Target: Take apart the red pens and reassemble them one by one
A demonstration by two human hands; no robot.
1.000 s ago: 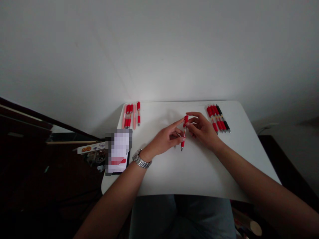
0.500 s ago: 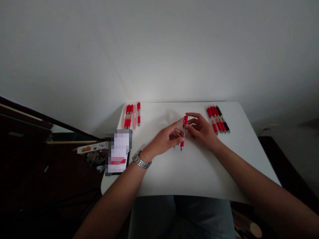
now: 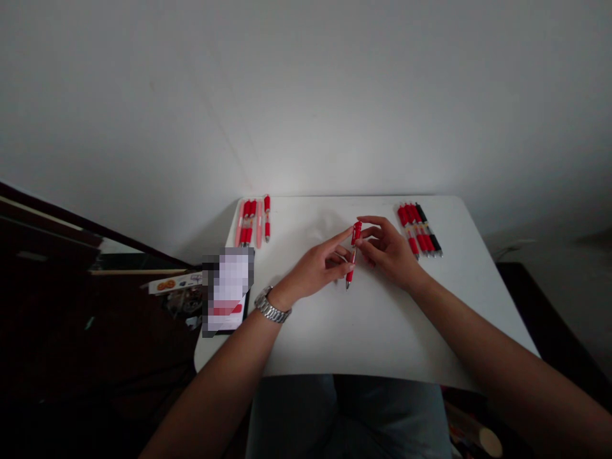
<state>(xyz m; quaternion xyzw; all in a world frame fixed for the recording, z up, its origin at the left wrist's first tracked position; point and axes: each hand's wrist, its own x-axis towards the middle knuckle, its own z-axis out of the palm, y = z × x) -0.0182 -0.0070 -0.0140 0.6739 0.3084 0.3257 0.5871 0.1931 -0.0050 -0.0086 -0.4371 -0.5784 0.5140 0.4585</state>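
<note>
A red pen point(image 3: 350, 275) with a clear middle section is held between both hands above the table, its metal tip pointing down. My left hand point(image 3: 321, 266) grips its lower barrel between thumb and fingers, with the index finger stretched up to the red top. On the other side, my right hand point(image 3: 388, 250) pinches the upper part near the clip, and its index finger rests at the top end. Right of my right hand lies a row of several red pens point(image 3: 410, 231), with a black pen point(image 3: 429, 229) at its right end.
The white table point(image 3: 335, 338) meets a grey wall at its back edge. At its back left, several red pens point(image 3: 247, 223) lie in a pinkish case point(image 3: 259, 224), with a single red pen point(image 3: 267, 218) beside it. A phone point(image 3: 228, 293) with a blurred screen lies at the left edge.
Both hands keep the same hold on the red pen, with hardly any movement. The whole view has shifted very slightly.
</note>
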